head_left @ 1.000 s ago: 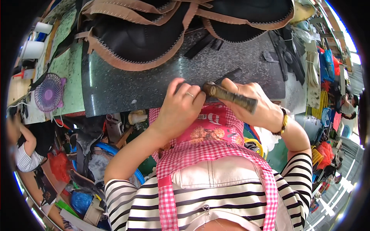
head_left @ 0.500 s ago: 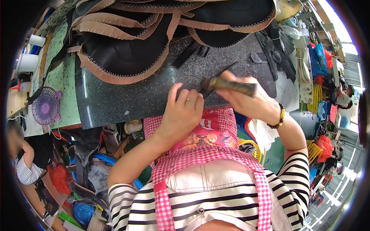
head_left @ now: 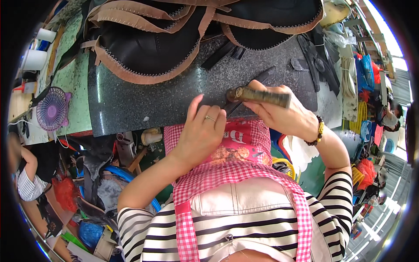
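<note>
My right hand grips a short hammer by its worn, brownish handle, close to the head. The hammer head is low over a narrow black strip, which lies slantwise on the dark speckled slab. At the slab's near edge, my left hand has its fingers bent down on the strip's near end, with the little finger lifted. The left thumb is hidden. Beyond both hands lie several black leather-like pieces with tan edging and zigzag stitching.
Short black strips sit mid-slab, and a bundle of black strips lies at the right. A purple fan stands on the green tabletop at left. A blue hoop and dark scraps fill the space below. Other people are at both sides.
The whole view has shifted slightly, with the stitched pieces now higher in the picture. The strip's far end shows broader and flatter beyond my right hand. Both hands keep their grips.
</note>
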Available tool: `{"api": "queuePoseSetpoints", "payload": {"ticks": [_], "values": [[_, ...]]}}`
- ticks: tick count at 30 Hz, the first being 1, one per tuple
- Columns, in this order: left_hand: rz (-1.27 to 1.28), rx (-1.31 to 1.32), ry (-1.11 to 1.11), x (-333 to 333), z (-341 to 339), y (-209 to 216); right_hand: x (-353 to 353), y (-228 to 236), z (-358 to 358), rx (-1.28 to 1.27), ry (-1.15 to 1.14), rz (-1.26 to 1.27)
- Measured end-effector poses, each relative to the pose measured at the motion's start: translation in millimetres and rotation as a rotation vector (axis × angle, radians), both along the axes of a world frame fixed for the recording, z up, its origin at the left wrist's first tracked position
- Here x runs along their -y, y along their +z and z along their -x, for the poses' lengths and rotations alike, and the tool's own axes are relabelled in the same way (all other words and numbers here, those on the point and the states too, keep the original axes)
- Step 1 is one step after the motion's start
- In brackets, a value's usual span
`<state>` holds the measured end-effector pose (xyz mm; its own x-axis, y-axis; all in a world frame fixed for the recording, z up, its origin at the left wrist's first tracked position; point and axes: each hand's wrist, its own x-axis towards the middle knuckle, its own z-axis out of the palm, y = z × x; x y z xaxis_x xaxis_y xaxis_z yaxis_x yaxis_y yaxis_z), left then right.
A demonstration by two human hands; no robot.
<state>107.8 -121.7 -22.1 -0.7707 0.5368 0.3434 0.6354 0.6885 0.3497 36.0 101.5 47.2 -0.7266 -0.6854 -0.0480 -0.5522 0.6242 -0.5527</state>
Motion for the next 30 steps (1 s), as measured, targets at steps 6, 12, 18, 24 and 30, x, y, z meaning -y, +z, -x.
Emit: {"api": "queuePoseSetpoints", "payload": {"ticks": [6,12,18,24,30], "values": [[-0.032,0.009,-0.018,3,-1,4,12,3,-5,0.028,0.066,-0.013],[-0.044,-0.052,0.013,4,-12,-5,23,8,-10,-0.015,0.128,-0.103],[-0.004,-0.154,-0.011,3,-17,-14,30,7,-14,0.062,0.168,-0.171],[-0.136,-0.082,0.148,-38,25,-2,-24,-4,-10,-0.031,-0.178,0.146],[0.153,-0.306,0.190,-67,101,-6,-127,0,-10,-0.071,-0.730,0.060]]}}
